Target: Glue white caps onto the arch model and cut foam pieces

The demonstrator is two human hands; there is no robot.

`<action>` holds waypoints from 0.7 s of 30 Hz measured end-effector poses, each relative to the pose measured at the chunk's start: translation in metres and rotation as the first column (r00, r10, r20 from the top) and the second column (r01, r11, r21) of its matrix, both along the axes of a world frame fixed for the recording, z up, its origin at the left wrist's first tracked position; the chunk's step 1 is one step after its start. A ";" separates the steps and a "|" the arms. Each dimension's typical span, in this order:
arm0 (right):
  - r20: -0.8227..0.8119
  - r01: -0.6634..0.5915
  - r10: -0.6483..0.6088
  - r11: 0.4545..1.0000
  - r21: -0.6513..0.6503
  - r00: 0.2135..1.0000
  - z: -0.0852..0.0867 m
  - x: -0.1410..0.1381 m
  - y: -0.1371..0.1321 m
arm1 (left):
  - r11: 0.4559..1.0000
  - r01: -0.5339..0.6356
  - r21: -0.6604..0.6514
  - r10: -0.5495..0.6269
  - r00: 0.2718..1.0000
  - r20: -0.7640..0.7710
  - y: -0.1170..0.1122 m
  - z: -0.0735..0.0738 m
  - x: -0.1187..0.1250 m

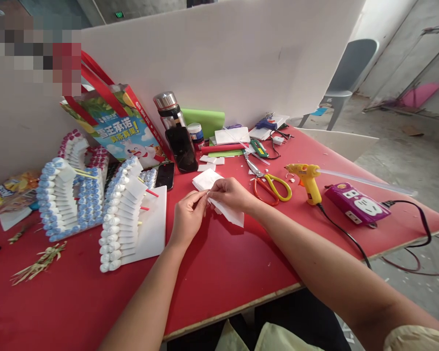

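Observation:
My left hand (pixel 189 214) and my right hand (pixel 231 193) meet above the red table, fingertips pinched together on a thin white sheet of paper (pixel 231 214). The sheet hangs down below my right hand. Just behind the fingers lies a stack of white paper squares (pixel 205 179). Left of my hands stands a white craft model (pixel 126 224) built of rolled white pieces and fanned steps on a white board (pixel 157 224). Small white cut pieces (pixel 212 159) lie beyond the stack. The exact pinch point is partly hidden by the fingers.
Right: scissors (pixel 270 189), a yellow glue gun (pixel 307 179) with its cord, and a purple power strip (pixel 358 204). Back: a steel bottle (pixel 166 107), a black phone (pixel 182 150) and a green box cutter (pixel 259 148). Left: a blue-white model (pixel 58 200) and a shopping bag (pixel 120 124).

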State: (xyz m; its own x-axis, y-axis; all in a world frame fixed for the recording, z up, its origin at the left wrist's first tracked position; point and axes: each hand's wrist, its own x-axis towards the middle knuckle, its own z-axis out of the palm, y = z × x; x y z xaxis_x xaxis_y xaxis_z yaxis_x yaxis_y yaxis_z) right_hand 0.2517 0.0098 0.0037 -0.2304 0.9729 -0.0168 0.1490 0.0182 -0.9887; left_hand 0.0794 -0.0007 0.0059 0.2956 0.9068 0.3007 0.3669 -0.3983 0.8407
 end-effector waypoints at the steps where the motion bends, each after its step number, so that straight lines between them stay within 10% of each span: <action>1: -0.045 -0.006 0.005 0.999 -0.042 0.999 0.001 0.000 -0.001 | 1.000 -0.005 0.012 0.005 1.000 -0.013 0.000 0.000 0.000; 6: -0.393 -0.085 -0.037 0.954 -0.289 0.919 0.002 0.001 -0.001 | 0.997 -0.079 -0.001 0.079 0.997 0.004 0.000 -0.004 0.000; 12: -0.694 -0.434 -0.031 0.760 -0.484 0.719 0.002 0.005 0.003 | 0.984 -0.142 -0.106 0.157 0.977 0.145 0.003 -0.009 -0.001; 21: -0.690 -0.310 -0.091 0.846 -0.433 0.718 0.004 0.000 -0.001 | 0.954 -0.063 -0.293 0.174 0.913 0.370 0.003 -0.011 0.005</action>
State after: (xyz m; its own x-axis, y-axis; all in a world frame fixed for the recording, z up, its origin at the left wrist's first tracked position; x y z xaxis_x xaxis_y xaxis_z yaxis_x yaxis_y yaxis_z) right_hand 0.2517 0.0088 0.0074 -0.4771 0.8356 -0.2725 -0.5152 -0.5170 -0.6836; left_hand 0.0845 0.0021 -0.0047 0.0914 0.9899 0.1088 0.0202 -0.1110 0.9936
